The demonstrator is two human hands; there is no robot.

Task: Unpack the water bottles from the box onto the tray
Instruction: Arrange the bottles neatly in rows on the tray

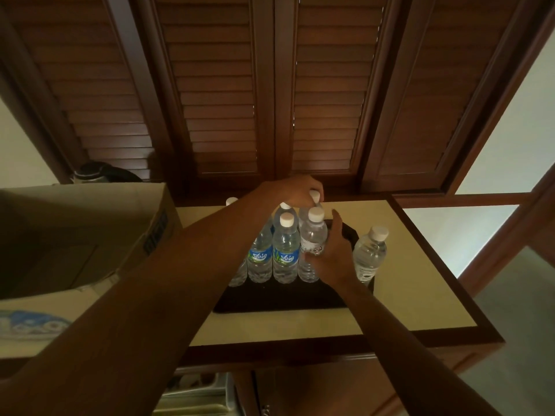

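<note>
Several clear water bottles with white caps stand close together on a dark tray (279, 300); two front ones (285, 253) show blue labels. My left hand (297, 190) reaches over them and grips the cap of a back bottle (314, 196). My right hand (333, 253) wraps around the body of the right front bottle (312, 238) on the tray. One more bottle (370, 253) stands alone at the tray's right end. The cardboard box (84, 235) sits at the left; its inside is hidden.
The tray rests on a cream counter (405, 295) with a dark wooden rim. Brown louvred shutters (270, 85) rise behind it. A dark object (99, 171) sits behind the box. Below the counter's front edge are a cabinet and shelf.
</note>
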